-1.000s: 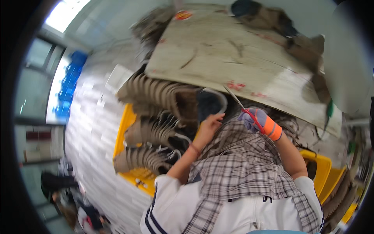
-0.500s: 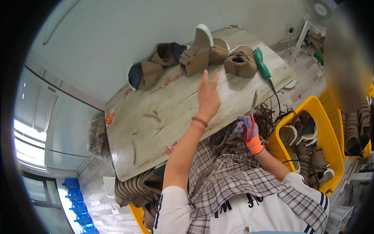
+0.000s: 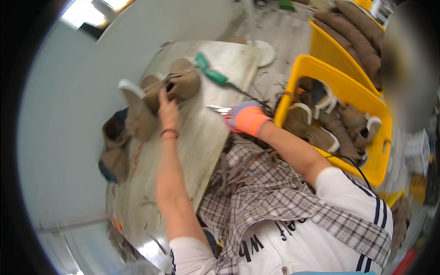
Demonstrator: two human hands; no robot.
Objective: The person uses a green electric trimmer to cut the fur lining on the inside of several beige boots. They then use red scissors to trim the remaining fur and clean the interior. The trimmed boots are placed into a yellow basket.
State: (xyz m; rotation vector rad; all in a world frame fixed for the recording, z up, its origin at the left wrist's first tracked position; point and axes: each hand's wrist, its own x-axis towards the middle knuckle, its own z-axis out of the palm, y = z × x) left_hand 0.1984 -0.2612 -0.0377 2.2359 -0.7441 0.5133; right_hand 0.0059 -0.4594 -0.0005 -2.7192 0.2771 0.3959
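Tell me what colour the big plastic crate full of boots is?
Bright yellow. The big plastic crate shows best in the head view, beside the gloved right hand.

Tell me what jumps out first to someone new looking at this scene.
The bright yellow plastic crate at the right, filled with tan suede boots, grabs the eye first. Next comes the right hand in an orange and purple glove, holding small metal scissors over the worn grey worktable. Further back, the bare left hand touches a brown suede boot beside a green-handled tool.
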